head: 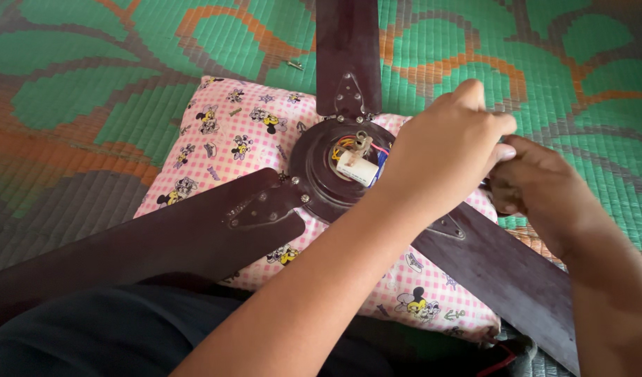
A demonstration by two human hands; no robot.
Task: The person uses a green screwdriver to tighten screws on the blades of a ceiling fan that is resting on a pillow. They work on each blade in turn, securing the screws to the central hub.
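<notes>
Head view: The ceiling fan (338,174) is lying motor-side up on a pink cushion (223,139), which is resting on the woven mat (90,77). The left hand (443,150) and right hand (537,185) are meeting just right of the hub, fingers curled; what they are pinching is hidden.

Risk: the exposed wires (345,145) and white capacitor (356,169) are sitting beside the left wrist, so a snag could pull them loose. The loose screw (295,65) could get lost in the mat's pattern.

Count: three blades, one capacitor, one cushion, one loose screw.
</notes>
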